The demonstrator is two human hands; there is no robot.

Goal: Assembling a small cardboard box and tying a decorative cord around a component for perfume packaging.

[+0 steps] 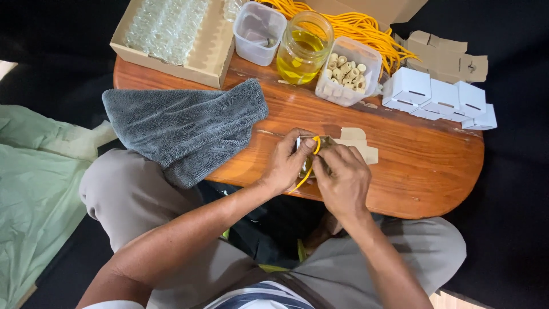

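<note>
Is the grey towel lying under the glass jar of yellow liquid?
No, the grey towel lies apart at the table's left end, while the glass jar stands on bare wood between two plastic containers.

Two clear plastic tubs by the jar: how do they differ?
The left tub looks almost empty, with only a small item or two inside; the right tub is filled with pale ring-shaped pieces. The left tub sits by the cardboard tray, the right tub nearer the white boxes. Both are clear, lidless, and flank the jar.
</note>
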